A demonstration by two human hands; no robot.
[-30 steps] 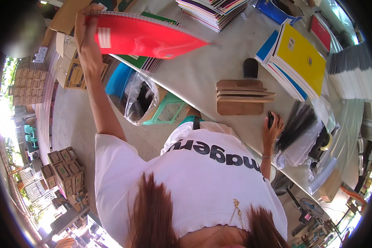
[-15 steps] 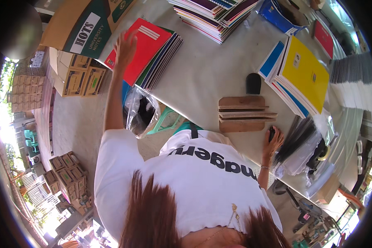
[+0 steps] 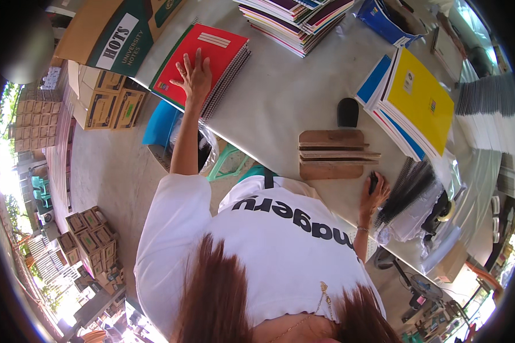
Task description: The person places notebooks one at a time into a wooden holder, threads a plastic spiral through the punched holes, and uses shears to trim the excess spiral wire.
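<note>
My left hand (image 3: pixel 195 80) lies with fingers spread on the red cover of the top notebook (image 3: pixel 214 41). That notebook tops a stack of spiral-bound notebooks (image 3: pixel 228 80) at the table's left edge, with a green edge showing beneath it. By the table's near edge, my right hand (image 3: pixel 376 195) is closed around a small black object (image 3: pixel 373 182), mostly covered by the fingers. Left of that hand sits a brown wooden block (image 3: pixel 331 171) with upright slats. Loose black binding coils (image 3: pixel 405 191) lie to its right.
A black rounded object (image 3: pixel 347 112) stands beyond the wooden block. A stack topped by a yellow notebook (image 3: pixel 420 106) is at right, another notebook pile (image 3: pixel 294 23) at the back. A cardboard box (image 3: pixel 91 34) stands at far left, a blue container (image 3: pixel 383 26) at back right.
My left hand has moved right and come down flat on the red notebook, which has shifted right over the stack. At far right, a red cover has given way to a pale surface.
</note>
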